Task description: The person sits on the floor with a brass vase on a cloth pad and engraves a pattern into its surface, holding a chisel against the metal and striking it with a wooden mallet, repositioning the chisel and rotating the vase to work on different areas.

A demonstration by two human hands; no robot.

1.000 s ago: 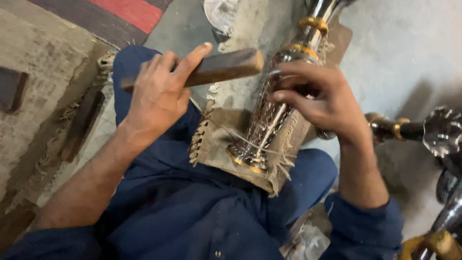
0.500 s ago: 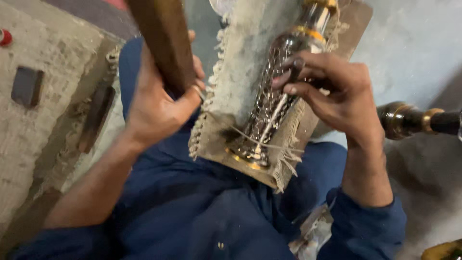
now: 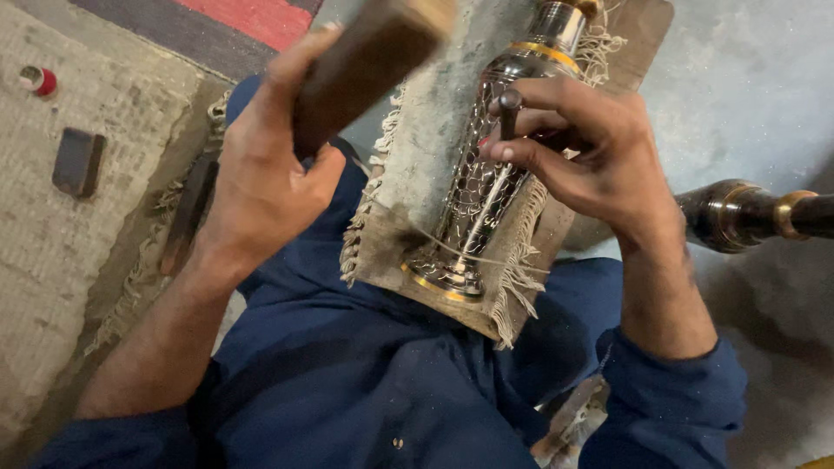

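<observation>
Floor mat [image 3: 52, 287]: coarse woven matting to my left; a dark rectangular block [image 3: 78, 161] and a small red-and-white spool [image 3: 38, 81] lie on it, well apart from my hands.
Lap: I sit in dark blue clothing [image 3: 365, 391]; the work rests across my thighs.
Padded board [image 3: 426, 148]: flat board covered with frayed grey cloth, tilted away from me; it bears the workpiece.
Metal vase [image 3: 482, 191]: tall, slender, silvery body with brass bands at neck and foot, lying lengthwise on the padded board, foot toward me. A thin cord [image 3: 486, 259] crosses it near the foot.
Second piece [image 3: 747, 213]: a dark turned metal piece with a brass ring lies on the grey floor to my right, untouched.
Left hand [image 3: 261, 187]: closed fully around a wooden mallet [image 3: 365, 61], raised above the board; the mallet head is motion-blurred.
Right hand [image 3: 591, 161]: fingers pinched tight around a short metal punch [image 3: 508, 108], tip set against the upper body of the vase.
Progress: a scale-like pattern already covers the body from foot to shoulder. I judge the chasing well advanced; how much of the hidden far side remains, I cannot tell.
</observation>
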